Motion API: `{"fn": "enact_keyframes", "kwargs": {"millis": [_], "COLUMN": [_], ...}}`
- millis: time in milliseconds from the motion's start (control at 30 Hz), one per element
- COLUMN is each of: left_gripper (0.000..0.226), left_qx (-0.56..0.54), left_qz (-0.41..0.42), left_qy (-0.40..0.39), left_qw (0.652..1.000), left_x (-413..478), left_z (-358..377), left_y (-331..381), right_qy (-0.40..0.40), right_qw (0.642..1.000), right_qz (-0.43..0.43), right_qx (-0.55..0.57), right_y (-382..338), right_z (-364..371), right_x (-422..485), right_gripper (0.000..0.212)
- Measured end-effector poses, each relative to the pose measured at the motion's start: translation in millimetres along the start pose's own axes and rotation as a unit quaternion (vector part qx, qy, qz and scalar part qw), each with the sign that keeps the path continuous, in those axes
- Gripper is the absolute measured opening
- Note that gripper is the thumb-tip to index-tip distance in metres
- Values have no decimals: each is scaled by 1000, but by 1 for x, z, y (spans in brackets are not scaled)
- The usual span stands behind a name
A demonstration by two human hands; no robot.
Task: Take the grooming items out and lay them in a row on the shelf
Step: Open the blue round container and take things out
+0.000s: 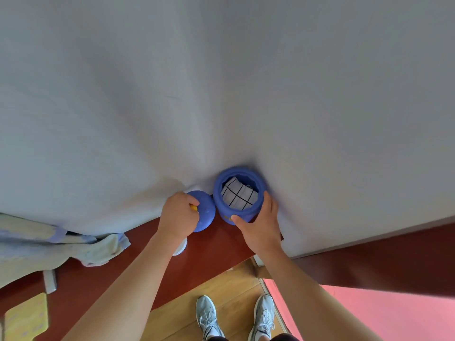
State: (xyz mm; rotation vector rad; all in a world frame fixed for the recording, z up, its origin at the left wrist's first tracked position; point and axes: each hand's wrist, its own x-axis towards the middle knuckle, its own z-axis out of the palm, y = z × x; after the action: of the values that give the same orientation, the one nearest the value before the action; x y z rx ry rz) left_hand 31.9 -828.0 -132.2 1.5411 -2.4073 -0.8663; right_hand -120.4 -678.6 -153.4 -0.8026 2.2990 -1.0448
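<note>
The person stands at a reddish-brown shelf (214, 249) that runs along a white wall (221, 82), both arms reaching forward; the left hand (178, 215) is curled down over the yellow knob (194, 207) of a round blue lid (205, 214), fingers closed around the knob so only a sliver of yellow shows; whether the lid rests on the shelf or is held just above it, I cannot tell. The right hand (261, 222) wraps the near side of a blue jar (240, 171), thumb pressed across its front wall and fingers bent round its right flank; the jar stands upright in the wall corner, just beyond that hand and touching or almost touching the lid held by the left. Its mouth is uncovered, and inside sits a white pouch (237, 194) marked with a black grid, the only item I can see, tucked below the rim. Under the left wrist a small white object (181, 247) peeks out, too hidden to name; well out to the left of the left hand a pale crumpled cloth (98, 252) lies on the shelf. Below both forearms are a wooden floor (221, 286), a pair of grey trainers (208, 316) and a pink mat (369, 311).
</note>
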Motion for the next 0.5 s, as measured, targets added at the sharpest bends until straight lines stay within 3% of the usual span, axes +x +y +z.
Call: {"fn": "enact_keyframes", "kwargs": {"millis": [267,500], "left_gripper": [24,25], "left_qx": [-49,-61], "left_qz": [49,97], "left_qy": [57,34], "left_qw": [996,993], "left_x": [-10,9], "left_z": [-32,-22], "left_y": [27,74], "right_qy": [3,6], "right_qw": [1000,1000], "right_qz": [-5,-8], "right_qx": [4,25], "right_y": [2,5], "right_z": [2,2], "right_x": [1,2], "right_gripper": [105,105]}}
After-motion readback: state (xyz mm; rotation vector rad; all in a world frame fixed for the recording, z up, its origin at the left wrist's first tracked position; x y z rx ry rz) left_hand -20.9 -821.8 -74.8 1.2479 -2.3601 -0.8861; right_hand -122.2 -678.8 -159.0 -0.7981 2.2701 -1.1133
